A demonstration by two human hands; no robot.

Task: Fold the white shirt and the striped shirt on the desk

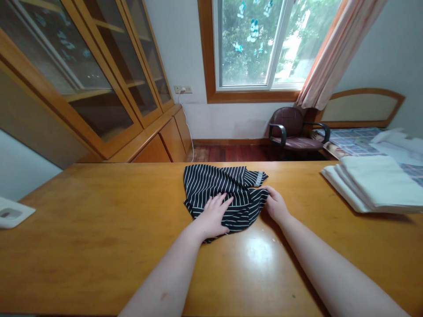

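A black garment with thin white stripes (214, 180) lies partly folded and creased on the wooden table (132, 264). Its narrower end points right and shows a small grey patch (259, 178). My left hand (215, 216) rests on the lower middle of the cloth, palm down, with fingers spread. At the garment's right side, my right hand (276, 205) pinches a corner of the fabric between thumb and fingers. Part of the cloth is hidden under my left hand.
Folded white cloths (380, 182) are stacked on the table at the right. A white object (15, 212) sits at the left edge. Beyond the table are a glass-door cabinet (142, 123), an office chair (292, 127) and a bed (360, 136).
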